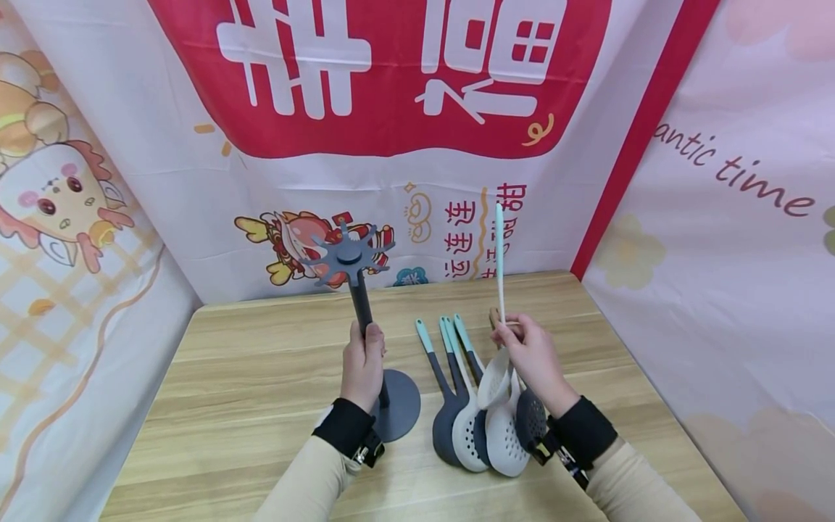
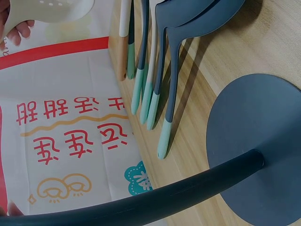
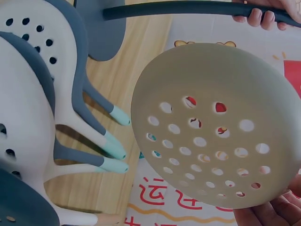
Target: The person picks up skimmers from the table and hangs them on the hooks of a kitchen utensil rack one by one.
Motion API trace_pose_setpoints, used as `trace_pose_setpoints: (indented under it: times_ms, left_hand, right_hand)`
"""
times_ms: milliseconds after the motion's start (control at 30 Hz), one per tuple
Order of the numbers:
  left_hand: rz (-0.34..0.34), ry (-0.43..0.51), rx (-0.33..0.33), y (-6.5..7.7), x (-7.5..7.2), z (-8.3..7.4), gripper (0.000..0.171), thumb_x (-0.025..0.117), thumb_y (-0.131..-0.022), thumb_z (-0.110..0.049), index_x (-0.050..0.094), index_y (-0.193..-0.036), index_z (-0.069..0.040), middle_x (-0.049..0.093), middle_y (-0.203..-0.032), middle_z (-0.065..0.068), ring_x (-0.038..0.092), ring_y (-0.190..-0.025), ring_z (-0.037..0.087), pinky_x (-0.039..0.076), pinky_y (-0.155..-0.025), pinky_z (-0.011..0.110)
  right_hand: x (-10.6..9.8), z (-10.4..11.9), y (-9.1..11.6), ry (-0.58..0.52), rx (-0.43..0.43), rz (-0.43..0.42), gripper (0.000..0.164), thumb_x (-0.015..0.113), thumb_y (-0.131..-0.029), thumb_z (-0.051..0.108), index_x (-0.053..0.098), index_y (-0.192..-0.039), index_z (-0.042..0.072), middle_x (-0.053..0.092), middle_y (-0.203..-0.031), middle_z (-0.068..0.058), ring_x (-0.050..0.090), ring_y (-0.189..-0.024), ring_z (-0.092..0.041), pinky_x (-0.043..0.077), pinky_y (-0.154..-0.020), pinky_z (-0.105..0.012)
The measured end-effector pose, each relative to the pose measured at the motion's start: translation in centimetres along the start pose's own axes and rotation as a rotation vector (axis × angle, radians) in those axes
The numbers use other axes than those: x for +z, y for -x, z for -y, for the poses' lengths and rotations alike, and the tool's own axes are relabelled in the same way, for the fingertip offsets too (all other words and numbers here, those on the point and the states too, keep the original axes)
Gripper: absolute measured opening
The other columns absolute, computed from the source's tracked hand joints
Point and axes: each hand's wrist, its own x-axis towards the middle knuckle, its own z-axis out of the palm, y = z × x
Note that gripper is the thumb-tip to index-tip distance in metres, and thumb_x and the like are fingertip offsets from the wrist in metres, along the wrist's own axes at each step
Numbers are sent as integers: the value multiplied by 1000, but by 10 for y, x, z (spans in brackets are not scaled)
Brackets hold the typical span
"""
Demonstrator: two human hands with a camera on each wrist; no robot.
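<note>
Left grip (image 1: 363, 367) wrapped around the pole of a dark stand (image 1: 361, 296), pronged top above it, round base on the counter (image 1: 261, 377) below. Right grip (image 1: 531, 355) pinches a pale slotted spoon (image 1: 493, 381) by its handle, bowl just below; other spoons (image 1: 471, 458) and ladles (image 1: 446, 428) lie lower, towards the left grip.

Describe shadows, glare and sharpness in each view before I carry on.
Head: bright, fairly even light, no strong glare on the table; left wrist: dark shadows streak the table beside the utensils, and the pole shows no harsh glare; right wrist: the skimmer looks dim and shaded but clear; no heavy blur in any view.
</note>
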Motion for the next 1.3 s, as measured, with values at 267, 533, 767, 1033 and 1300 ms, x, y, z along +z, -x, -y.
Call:
trace_pose_setpoints:
  times_ms: [267, 533, 767, 1033, 1300]
  left_hand:
    - [4, -13, -2, -1, 0, 2, 22, 32, -109, -17, 43, -98, -3, 42, -74, 4, 40, -65, 14, 33, -63, 24]
    - [1, -7, -11, 1, 0, 1, 23, 32, -110, -18, 44, -98, -2, 42, -74, 5, 41, -67, 14, 34, -64, 25]
    - [-8, -8, 9, 1, -1, 0, 23, 32, -109, -16, 44, -97, -1, 42, -72, 4, 41, -66, 13, 35, -65, 25]
    - [-14, -4, 6, -1, 0, 2, 22, 32, -109, -15, 44, -97, -2, 41, -71, 3, 41, -66, 14, 34, -64, 25]
    - [-18, 6, 11, -1, 1, 4, 22, 32, -109, -16, 43, -96, -3, 40, -71, 3, 39, -64, 13, 33, -64, 25]
  right_hand:
    - [3, 10, 5, -5, -36, 2, 26, 54, -103, 15, 58, -123, -1, 74, -105, -17, 71, -101, -31, 57, -83, -43]
    - [5, 23, 15, -41, -93, 33, 23, 56, -102, 13, 59, -121, 0, 74, -106, -18, 71, -102, -30, 53, -96, -54]
    - [7, 31, 20, -72, -161, 50, 22, 58, -100, 10, 61, -119, -1, 74, -105, -18, 72, -101, -30, 54, -96, -53]
    - [9, 37, 27, -99, -205, 60, 19, 59, -99, 9, 63, -116, 2, 75, -103, -15, 73, -98, -27, 54, -95, -51]
    - [12, 39, 35, -116, -239, 92, 19, 60, -100, 13, 65, -115, 4, 76, -102, -12, 72, -100, -24, 57, -88, -39]
